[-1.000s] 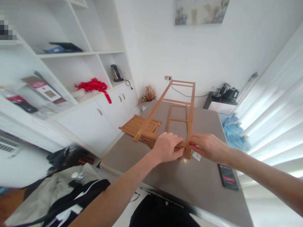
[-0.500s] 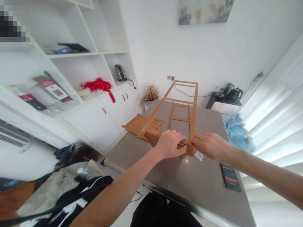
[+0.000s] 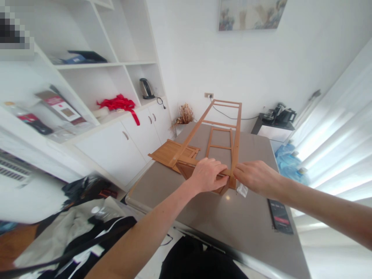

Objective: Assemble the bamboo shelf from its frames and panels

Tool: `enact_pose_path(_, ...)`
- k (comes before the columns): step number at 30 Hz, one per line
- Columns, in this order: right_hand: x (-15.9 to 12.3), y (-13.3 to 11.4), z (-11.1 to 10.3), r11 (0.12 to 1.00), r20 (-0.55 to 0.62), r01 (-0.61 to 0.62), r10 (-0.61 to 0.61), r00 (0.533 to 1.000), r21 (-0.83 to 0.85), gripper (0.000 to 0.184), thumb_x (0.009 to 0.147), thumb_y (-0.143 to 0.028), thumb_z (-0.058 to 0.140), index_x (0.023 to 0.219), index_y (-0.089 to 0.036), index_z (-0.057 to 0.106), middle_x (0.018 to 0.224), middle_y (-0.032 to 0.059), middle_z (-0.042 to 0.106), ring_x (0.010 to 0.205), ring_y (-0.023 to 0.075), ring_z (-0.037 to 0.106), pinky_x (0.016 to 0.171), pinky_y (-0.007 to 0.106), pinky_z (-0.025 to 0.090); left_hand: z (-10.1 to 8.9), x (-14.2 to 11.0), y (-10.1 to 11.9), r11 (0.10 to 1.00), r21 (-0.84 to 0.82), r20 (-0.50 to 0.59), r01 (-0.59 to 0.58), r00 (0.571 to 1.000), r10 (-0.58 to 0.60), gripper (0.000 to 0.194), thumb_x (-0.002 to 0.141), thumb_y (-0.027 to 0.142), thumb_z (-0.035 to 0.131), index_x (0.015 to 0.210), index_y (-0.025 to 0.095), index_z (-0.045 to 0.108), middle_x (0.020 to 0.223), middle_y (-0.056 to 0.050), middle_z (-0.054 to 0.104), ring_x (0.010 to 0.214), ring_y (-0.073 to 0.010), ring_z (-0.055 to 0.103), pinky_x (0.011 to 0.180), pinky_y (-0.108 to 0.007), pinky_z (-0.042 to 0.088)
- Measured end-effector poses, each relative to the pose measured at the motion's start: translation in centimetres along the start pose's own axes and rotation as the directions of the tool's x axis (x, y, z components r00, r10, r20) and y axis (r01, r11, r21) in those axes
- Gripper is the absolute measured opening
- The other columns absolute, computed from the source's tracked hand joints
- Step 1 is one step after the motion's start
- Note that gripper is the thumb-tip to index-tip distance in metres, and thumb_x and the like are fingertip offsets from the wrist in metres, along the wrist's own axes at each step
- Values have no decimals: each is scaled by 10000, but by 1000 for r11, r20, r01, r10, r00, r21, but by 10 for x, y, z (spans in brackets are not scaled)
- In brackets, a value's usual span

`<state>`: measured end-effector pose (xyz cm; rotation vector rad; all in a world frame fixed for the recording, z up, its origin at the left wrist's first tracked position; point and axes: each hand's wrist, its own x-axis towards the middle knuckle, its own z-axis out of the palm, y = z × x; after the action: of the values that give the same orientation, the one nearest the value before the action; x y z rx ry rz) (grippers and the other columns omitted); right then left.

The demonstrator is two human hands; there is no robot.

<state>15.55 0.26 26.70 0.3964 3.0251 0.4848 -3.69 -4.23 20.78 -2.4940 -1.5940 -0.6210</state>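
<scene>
A long wooden frame with several crossbars leans out over the table, its near end beneath my hands. My left hand is closed around a wooden shelf panel that spans the near ends of the frame's two rails. At the outer side of the right rail, my right hand has its fingers pinched together against the wood; whatever they hold is hidden. A smaller wooden frame lies flat on the table behind. Slatted wooden panels rest to the left, partly under the left rail.
On the grey table, a small clear plastic bag lies below my right hand. A phone rests near the right edge. White cabinets stand left, water jugs right. Clothes are heaped at lower left.
The shelf panel has tilted, showing more of its front side below my left hand. My right hand's fingers have closed in nearer to the right rail. The view has shifted slightly.
</scene>
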Motion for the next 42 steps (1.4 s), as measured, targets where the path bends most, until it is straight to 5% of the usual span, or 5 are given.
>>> enact_pose_path(11, 25, -6, -16, 918, 281, -394, 367, 887, 45, 199, 862, -244, 484, 722, -166, 601, 739, 92, 676, 655, 213, 635, 521, 261, 331, 0, -1, -1, 1000, -4, -17, -3, 1000, 3, 185, 830, 371, 496, 856, 233, 615, 753, -16, 612, 754, -184, 546, 664, -312, 351)
enact_pose_path(22, 27, -5, -21, 1000, 202, 11, -5, 979, -26, 188, 844, -77, 481, 982, -126, 600, 750, 74, 654, 599, 164, 593, 470, 266, 242, 1, 2, -9, 1000, 11, -15, -22, 1000, 22, 242, 817, 428, 494, 835, 220, 616, 760, -29, 617, 784, -204, 555, 687, -326, 352)
enact_pose_path(35, 44, -1, -26, 974, 363, -162, 95, 927, 160, 187, 817, -198, 476, 691, -184, 614, 637, 44, 650, 579, 167, 593, 486, 248, 262, -9, -8, -5, 998, -64, 29, -30, 999, 32, 549, 749, 728, 415, 808, 217, 608, 764, -16, 622, 771, -201, 563, 718, -333, 358)
enact_pose_path(38, 43, 3, -25, 860, 451, -431, 280, 847, 275, 200, 797, -246, 493, 639, -182, 597, 591, 42, 640, 541, 165, 592, 477, 246, 327, -9, -9, -7, 997, -70, 35, -25, 999, 28, 546, 755, 724, 410, 808, 218, 607, 783, -16, 629, 776, -203, 565, 729, -338, 360)
enact_pose_path(42, 27, 8, -20, 412, 580, -722, 430, 692, 556, 169, 815, -318, 498, 753, -178, 571, 685, 49, 680, 516, 147, 614, 449, 235, 426, -11, -9, -10, 996, -87, 34, -22, 999, 25, 550, 763, 713, 416, 857, 208, 613, 836, -36, 646, 811, -215, 577, 740, -343, 372)
